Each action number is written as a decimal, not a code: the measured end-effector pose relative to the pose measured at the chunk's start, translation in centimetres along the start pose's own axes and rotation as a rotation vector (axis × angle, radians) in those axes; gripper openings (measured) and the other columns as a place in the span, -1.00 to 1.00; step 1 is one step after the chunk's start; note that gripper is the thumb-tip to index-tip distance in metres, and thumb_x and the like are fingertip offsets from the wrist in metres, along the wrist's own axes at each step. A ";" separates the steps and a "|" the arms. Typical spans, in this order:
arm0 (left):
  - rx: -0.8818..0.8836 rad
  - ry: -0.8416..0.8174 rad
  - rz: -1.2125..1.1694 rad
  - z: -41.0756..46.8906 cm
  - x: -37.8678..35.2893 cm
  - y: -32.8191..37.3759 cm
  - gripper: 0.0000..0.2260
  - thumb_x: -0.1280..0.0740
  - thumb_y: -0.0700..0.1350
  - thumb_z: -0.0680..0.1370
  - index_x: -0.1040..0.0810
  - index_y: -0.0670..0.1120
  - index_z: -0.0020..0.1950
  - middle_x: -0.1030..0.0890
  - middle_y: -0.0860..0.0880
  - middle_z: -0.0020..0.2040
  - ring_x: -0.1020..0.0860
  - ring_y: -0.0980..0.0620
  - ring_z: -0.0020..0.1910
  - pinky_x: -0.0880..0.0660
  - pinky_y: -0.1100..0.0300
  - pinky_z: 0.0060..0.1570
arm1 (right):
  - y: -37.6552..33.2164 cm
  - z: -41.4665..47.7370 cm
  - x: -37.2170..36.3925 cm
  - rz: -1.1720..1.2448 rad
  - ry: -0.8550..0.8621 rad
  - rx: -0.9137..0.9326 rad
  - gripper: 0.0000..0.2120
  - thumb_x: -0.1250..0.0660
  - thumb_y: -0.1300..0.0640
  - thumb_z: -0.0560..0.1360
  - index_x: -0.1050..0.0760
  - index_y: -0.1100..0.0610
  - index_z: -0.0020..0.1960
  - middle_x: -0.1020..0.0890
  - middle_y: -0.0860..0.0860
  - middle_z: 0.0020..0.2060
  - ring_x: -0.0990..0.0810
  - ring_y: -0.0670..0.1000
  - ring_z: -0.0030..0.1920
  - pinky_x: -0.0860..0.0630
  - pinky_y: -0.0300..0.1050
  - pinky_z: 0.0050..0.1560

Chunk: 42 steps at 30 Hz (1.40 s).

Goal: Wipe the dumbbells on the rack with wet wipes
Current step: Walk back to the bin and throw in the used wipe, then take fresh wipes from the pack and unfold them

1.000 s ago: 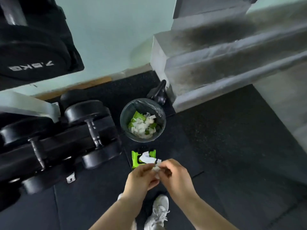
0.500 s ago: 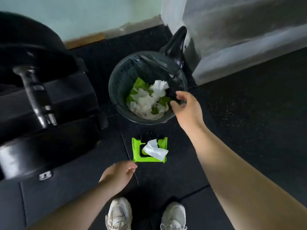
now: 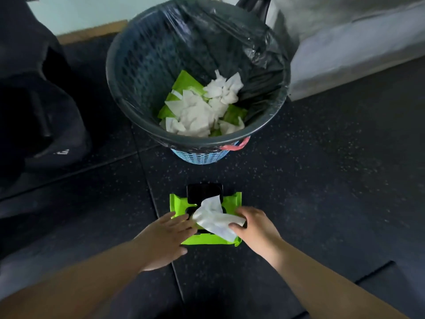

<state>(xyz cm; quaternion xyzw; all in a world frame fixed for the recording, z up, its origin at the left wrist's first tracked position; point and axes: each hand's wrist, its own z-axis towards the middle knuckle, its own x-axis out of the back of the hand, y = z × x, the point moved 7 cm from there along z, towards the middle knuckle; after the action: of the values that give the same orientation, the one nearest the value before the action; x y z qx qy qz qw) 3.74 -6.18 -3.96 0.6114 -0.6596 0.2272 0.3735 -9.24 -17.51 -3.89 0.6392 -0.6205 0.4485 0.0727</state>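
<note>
A green wet wipes pack (image 3: pixel 179 204) lies on the black floor mat, its black lid flipped open at the far side. A white wet wipe (image 3: pixel 212 215) sticks out of its opening. My right hand (image 3: pixel 255 229) pinches that wipe between thumb and fingers. My left hand (image 3: pixel 164 238) lies flat on the pack's left side with fingers spread. Beyond the pack stands a bin (image 3: pixel 138 116) with a black liner, holding used white wipes (image 3: pixel 202 111) and green wrappers. A black dumbbell end (image 3: pixel 50 134) shows at the left edge.
A grey concrete step (image 3: pixel 356 49) rises at the upper right. A black kettlebell handle (image 3: pixel 255 4) pokes up behind the bin. Speckled black rubber mats (image 3: pixel 322 169) cover the floor around the pack.
My right hand has left the bin and come down to the pack, taking hold of the protruding wipe. My left hand has moved onto the pack. The view has dropped closer to the floor.
</note>
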 end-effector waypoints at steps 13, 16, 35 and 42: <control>0.450 0.239 -1.228 -1.2 -0.3 -2.0 -0.81 -0.20 0.00 0.57 -0.59 0.02 -0.02 -0.59 0.07 -0.02 -0.52 0.18 -0.04 -0.36 0.26 -0.03 | -1.9 -1.9 -0.9 0.674 0.035 -0.086 -0.74 -0.26 0.27 0.49 -0.35 0.06 -0.33 -0.38 -0.02 -0.41 -0.35 -0.12 -0.42 -0.25 -0.40 -0.52; 0.444 0.293 -1.535 -1.1 0.9 -1.3 -0.85 -0.21 -0.05 0.56 -0.53 0.03 -0.17 -0.61 0.07 -0.18 -0.57 0.27 -0.24 -0.44 0.17 -0.06 | -3.6 -3.4 -1.4 0.822 -0.038 0.018 -0.73 -0.26 0.38 0.47 -0.40 0.08 -0.30 -0.41 -0.03 -0.40 -0.44 -0.27 -0.48 -0.30 -0.48 -0.47; 0.517 0.582 -1.341 -4.3 4.2 -2.1 -0.76 -0.38 -0.27 0.40 -0.38 -0.01 -0.32 -0.44 0.08 -0.38 -0.38 0.22 -0.48 -0.28 0.47 -0.54 | -4.9 -3.2 -3.4 1.211 -0.360 0.181 -0.76 -0.22 0.16 0.37 -0.62 0.13 -0.06 -0.66 0.04 -0.13 -0.60 -0.02 -0.03 -0.54 -0.16 0.01; 0.595 0.679 -1.267 -4.5 4.2 -2.6 -0.76 -0.31 -0.31 0.41 -0.36 0.01 -0.29 -0.48 0.04 -0.32 -0.40 0.17 -0.45 -0.30 0.43 -0.53 | -5.4 -3.7 -3.5 1.361 -0.446 0.196 -0.56 -0.32 0.11 0.16 -0.53 0.17 0.04 -0.64 0.07 -0.14 -0.62 0.00 -0.06 -0.57 -0.21 -0.13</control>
<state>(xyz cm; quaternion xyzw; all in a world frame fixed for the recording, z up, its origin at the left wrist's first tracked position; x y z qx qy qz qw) 7.32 -5.80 1.64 0.8432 0.0547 0.3127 0.4339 -5.76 -11.33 -1.53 0.1908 -0.8381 0.3070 -0.4087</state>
